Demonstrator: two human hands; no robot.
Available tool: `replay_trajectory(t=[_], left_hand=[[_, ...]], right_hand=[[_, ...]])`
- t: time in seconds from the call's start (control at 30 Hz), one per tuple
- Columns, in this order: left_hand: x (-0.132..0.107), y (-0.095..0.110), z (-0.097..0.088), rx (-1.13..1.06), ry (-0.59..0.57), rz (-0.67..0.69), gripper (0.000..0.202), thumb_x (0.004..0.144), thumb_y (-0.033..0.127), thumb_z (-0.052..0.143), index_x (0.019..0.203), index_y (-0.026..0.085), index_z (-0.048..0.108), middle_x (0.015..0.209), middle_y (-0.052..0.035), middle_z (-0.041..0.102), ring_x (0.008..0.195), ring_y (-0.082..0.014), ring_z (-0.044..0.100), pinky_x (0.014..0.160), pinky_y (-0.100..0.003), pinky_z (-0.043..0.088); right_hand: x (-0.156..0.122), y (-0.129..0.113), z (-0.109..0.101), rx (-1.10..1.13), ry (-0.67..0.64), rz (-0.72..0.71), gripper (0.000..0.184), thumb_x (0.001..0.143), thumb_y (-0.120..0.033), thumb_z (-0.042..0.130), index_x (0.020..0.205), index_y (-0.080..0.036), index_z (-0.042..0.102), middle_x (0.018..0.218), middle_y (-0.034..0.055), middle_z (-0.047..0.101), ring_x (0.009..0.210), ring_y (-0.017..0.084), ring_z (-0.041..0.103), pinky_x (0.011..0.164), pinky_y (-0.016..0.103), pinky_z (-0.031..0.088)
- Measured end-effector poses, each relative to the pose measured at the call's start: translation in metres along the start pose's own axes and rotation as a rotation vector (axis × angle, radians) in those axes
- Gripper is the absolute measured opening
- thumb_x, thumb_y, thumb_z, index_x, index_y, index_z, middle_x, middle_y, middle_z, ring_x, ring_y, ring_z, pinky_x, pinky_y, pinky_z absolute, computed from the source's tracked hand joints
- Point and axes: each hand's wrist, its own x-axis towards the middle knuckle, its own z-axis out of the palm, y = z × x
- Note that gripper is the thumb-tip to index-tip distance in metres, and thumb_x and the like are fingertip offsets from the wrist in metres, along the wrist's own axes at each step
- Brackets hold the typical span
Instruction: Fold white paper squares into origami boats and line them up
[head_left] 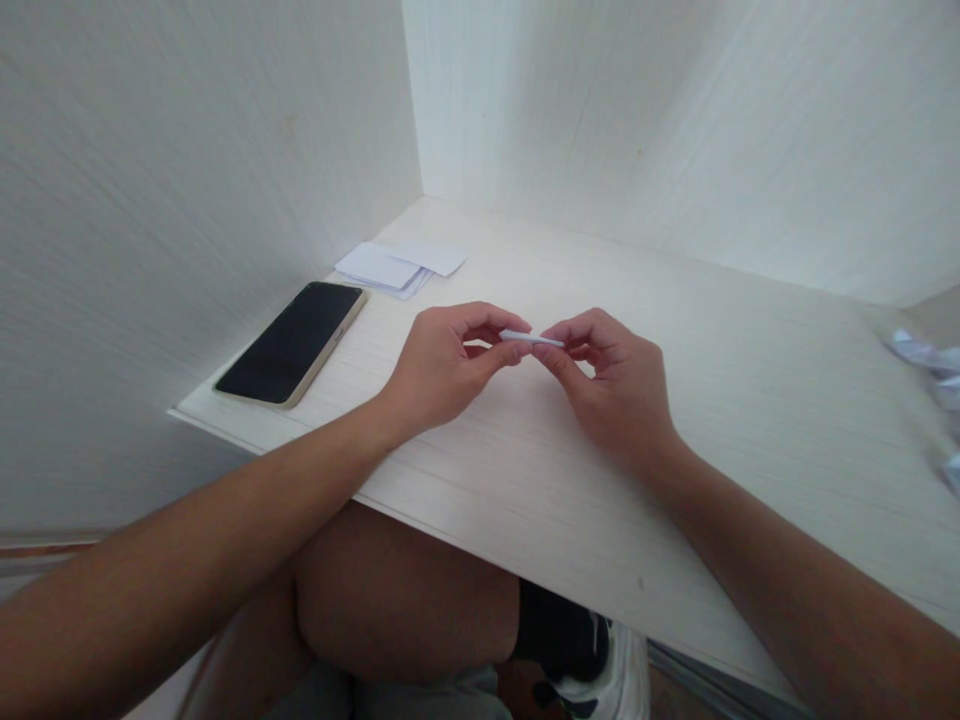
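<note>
1. Both hands are up just above the middle of the desk (697, 400), meeting in front of the person. The left hand (442, 365) and the right hand (615, 385) each pinch one end of a small white paper strip (531, 339).
2. The strip sits right between the two hands, held flat and roughly level, a bit above the desk surface rather than lying on it. It looks like folded paper, but it's too small to tell how many folds.
3. Left hand: thumb and forefinger closed on the strip's left end, other fingers curled in. Right hand: same deal on the right end, thumb underneath, fingers bent over the top.
4. Toward the desk's left edge there's a phone (294, 342) lying face up, screen dark, angled along that edge.
5. Just past the phone, nearer the far left corner, a little stack of white paper slips (397, 265) lies flat, well apart from the hands.
6. At the right edge of the desk there's some crumpled paper (930, 365), blurry and partly cut off.
7. White walls (187, 200) close the desk in on the left and behind.
</note>
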Motion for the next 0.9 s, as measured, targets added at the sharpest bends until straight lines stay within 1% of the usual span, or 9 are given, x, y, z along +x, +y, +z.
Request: replay_trajectory(t=[0.17,0.3,0.37,0.47,0.6,0.7,0.9], left_hand=[[0.0011,0.0018,-0.0013,0.022,0.016,0.010,0.017,0.080,0.022,0.083,0.093,0.013,0.080,0.085,-0.0059,0.081,0.077,-0.0154,0.077,0.070,-0.022,0.063],[0.0013,0.0043,-0.0030,-0.028,0.013,0.002,0.015,0.078,0.021,0.084,0.091,0.014,0.080,0.080,-0.0044,0.081,0.073,-0.0154,0.077,0.069,-0.022,0.063],[0.0010,0.0051,-0.0036,-0.049,0.016,-0.013,0.016,0.077,0.021,0.085,0.091,0.014,0.081,0.076,-0.0038,0.081,0.071,-0.0158,0.077,0.067,-0.023,0.063],[0.0002,0.0058,-0.0043,-0.065,0.016,-0.013,0.018,0.075,0.024,0.086,0.090,0.016,0.082,0.077,-0.0038,0.081,0.071,-0.0169,0.077,0.068,-0.025,0.063],[-0.0003,0.0073,-0.0053,-0.060,0.016,0.001,0.014,0.075,0.022,0.086,0.087,0.017,0.082,0.078,-0.0039,0.081,0.070,-0.0167,0.077,0.068,-0.026,0.063],[0.0007,0.0083,-0.0059,-0.067,0.021,-0.014,0.012,0.074,0.019,0.086,0.085,0.018,0.083,0.075,-0.0033,0.081,0.069,-0.0161,0.076,0.067,-0.026,0.063],[0.0020,0.0092,-0.0063,-0.102,0.016,-0.030,0.008,0.073,0.019,0.086,0.080,0.019,0.082,0.072,-0.0017,0.080,0.066,-0.0147,0.075,0.065,-0.024,0.063]], right_hand=[[0.0001,-0.0019,0.0003,0.015,-0.001,0.003,0.011,0.089,-0.026,0.075,0.084,-0.018,0.069,0.081,0.0004,0.070,0.070,0.013,0.064,0.064,0.028,0.052],[0.0000,-0.0039,0.0005,0.035,0.002,-0.006,0.009,0.090,-0.024,0.073,0.084,-0.019,0.069,0.081,0.0000,0.070,0.071,0.013,0.064,0.065,0.028,0.053],[-0.0002,-0.0040,0.0003,0.058,0.001,0.008,0.009,0.090,-0.025,0.073,0.084,-0.020,0.069,0.082,0.0002,0.070,0.072,0.014,0.065,0.067,0.029,0.053],[-0.0005,-0.0028,-0.0001,0.128,-0.005,0.059,0.011,0.090,-0.030,0.074,0.086,-0.021,0.070,0.081,0.0003,0.071,0.073,0.014,0.066,0.068,0.030,0.054],[-0.0005,-0.0021,0.0001,0.226,-0.034,0.097,0.011,0.089,-0.031,0.075,0.088,-0.021,0.072,0.076,-0.0008,0.072,0.067,0.014,0.066,0.064,0.029,0.055],[-0.0002,-0.0035,0.0003,0.271,-0.051,0.095,0.010,0.089,-0.030,0.075,0.089,-0.021,0.074,0.077,-0.0008,0.074,0.064,0.013,0.067,0.062,0.029,0.056],[0.0009,-0.0040,0.0004,0.321,-0.060,0.084,0.007,0.088,-0.028,0.076,0.087,-0.021,0.076,0.079,-0.0009,0.076,0.063,0.012,0.066,0.060,0.027,0.055]])
